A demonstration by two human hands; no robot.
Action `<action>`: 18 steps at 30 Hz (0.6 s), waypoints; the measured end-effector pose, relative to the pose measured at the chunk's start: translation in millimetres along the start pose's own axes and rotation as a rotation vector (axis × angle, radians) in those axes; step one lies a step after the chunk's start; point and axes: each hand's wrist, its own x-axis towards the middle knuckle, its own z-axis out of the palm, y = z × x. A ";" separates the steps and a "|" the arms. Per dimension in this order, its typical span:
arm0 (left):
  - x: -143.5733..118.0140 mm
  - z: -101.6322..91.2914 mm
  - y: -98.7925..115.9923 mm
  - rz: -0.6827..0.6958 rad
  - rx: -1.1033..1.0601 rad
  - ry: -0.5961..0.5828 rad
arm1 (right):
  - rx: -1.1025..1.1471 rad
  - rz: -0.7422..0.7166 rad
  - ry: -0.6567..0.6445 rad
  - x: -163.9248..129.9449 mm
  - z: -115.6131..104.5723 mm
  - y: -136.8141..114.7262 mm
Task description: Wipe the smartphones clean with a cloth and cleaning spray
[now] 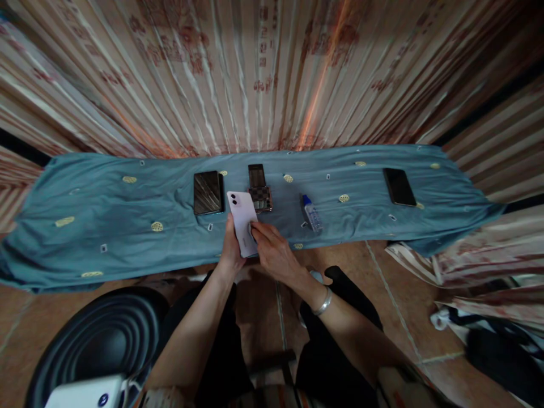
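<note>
A pale lilac smartphone (pixel 243 218) is tilted up with its back and two camera lenses showing. My left hand (pixel 232 246) grips it by its left edge and lower corner. Against the phone's right side, the bent fingers of my right hand (pixel 274 249) press together on its back. Something small and dark shows at those fingertips, too little to make out. Just beyond the phone lies an opened, hinged case (pixel 256 175) with a checkered part. A clear bottle with a blue cap (pixel 312 213) lies on its side to the right.
Teal patterned cloth (pixel 127 209) covers the long table. A dark tablet-like device (pixel 207 192) lies left of the phone, and a black phone (pixel 400 187) far right. Curtains hang behind. A black round ribbed stool (pixel 102 334) and a white device (pixel 85 392) are at lower left.
</note>
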 end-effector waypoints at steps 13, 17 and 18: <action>5.9 -8.6 -0.3 0.060 0.031 -0.079 | 0.010 0.033 0.004 0.1 0.7 5.0; 4.4 -7.8 3.0 0.033 0.002 -0.065 | 0.004 0.026 -0.005 -1.0 1.2 3.6; 3.8 -7.3 4.0 0.032 0.003 -0.060 | 0.002 0.027 -0.014 -1.3 1.2 3.2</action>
